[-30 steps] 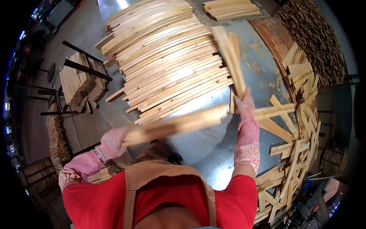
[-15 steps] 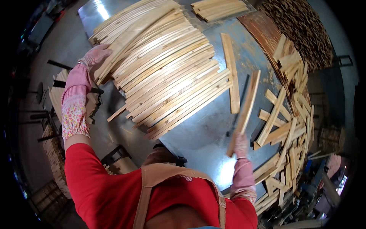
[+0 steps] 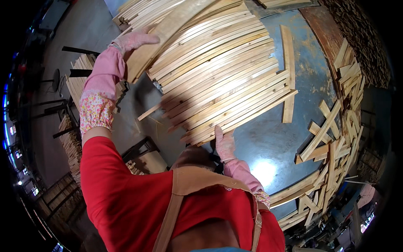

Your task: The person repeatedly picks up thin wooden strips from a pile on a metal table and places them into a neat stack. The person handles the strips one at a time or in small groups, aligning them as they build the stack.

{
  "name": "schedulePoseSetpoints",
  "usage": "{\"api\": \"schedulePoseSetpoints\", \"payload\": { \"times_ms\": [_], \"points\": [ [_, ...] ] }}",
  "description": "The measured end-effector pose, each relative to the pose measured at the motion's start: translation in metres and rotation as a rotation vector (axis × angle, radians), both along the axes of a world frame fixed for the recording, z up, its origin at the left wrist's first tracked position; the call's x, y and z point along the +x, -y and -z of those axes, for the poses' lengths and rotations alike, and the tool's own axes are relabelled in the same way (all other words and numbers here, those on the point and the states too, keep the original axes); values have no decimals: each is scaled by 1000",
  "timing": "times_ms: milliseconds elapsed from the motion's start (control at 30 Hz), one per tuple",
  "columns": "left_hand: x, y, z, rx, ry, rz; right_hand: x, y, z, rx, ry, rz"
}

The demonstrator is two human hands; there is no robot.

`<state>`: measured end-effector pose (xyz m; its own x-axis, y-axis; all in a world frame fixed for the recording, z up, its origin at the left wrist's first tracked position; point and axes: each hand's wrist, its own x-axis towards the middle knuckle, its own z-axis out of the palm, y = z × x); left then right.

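Observation:
My left hand, in a pink knitted glove, grips the left end of a wide wooden board. The board lies slantwise over the far part of a broad row of narrow wooden strips, with its end jutting past them. My right hand, gloved the same way, is at the near edge of the row. Its thumb rests on top and its other fingers are partly hidden, closed on the nearest wooden strip. That strip lies against the others, its right end sticking out a little.
A single flat board lies right of the row on the grey metal table. Crossed loose boards heap along the right edge. More strips are stacked at floor level on the left, and a large wood pile stands far right.
My right hand has brought the wooden strip from the right side of the table to the near edge of the row. My left hand stays on the wide board; the whole view has shifted.

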<state>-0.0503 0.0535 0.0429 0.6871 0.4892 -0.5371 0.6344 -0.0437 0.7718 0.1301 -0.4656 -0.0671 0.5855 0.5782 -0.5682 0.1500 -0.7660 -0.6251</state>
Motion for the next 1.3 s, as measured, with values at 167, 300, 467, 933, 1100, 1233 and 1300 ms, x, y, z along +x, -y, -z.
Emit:
{"api": "schedulePoseSetpoints", "payload": {
  "times_ms": [167,300,467,933,1100,1233,1300],
  "points": [
    [36,88,-27,846,-551,205,9,1,1,36,-64,-22],
    [54,131,-14,1051,-678,293,25,6,-1,33,-190,-141],
    [52,127,-3,1029,-645,182,42,9,-13,-32,-227,-215],
    [50,163,-12,1509,-474,115,217,-5,14,416,506,175],
    [43,304,-13,1158,110,126,331,0,45,-29,952,-206],
    [83,417,16,947,-19,380,344,-21,24,-143,803,-181],
    [102,430,50,1057,43,405,355,-18,1,-278,794,-160]
  ]
}}
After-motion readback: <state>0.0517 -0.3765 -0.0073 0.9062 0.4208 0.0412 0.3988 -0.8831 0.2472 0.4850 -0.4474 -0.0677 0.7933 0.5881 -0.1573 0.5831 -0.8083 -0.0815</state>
